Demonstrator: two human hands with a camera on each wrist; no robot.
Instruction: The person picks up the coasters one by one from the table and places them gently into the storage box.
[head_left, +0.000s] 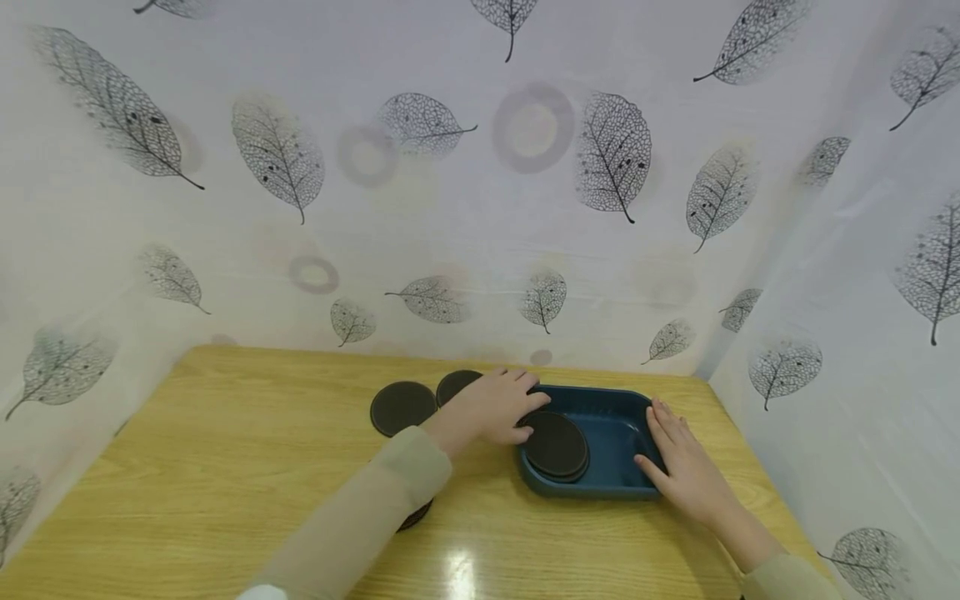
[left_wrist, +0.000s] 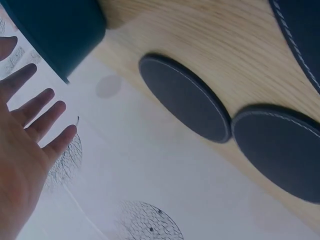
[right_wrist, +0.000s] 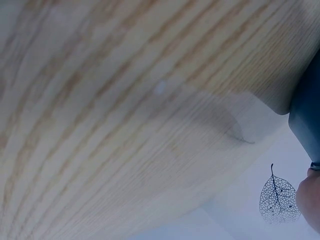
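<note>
A dark blue rectangular bin (head_left: 615, 492) stands on the table, and a small stack of round black coasters (head_left: 557, 446) lies in its left part. My left hand (head_left: 501, 406) is over the bin's left end, its thumb right at the stack's edge. In the left wrist view its fingers (left_wrist: 47, 120) are spread and nearly straight, with nothing held. My right hand (head_left: 686, 471) rests on the bin's right end with straight fingers; the thumb reaches inside over the rim. A fingertip (right_wrist: 309, 195) shows beside the bin in the right wrist view.
Two black stitched coasters, one at the left (head_left: 402, 408) and one partly behind my left hand (head_left: 456, 383), lie left of the bin. Another coaster (head_left: 415, 517) is mostly hidden under my left forearm. Leaf-patterned sheeting (head_left: 450, 233) borders the wooden table (head_left: 247, 450).
</note>
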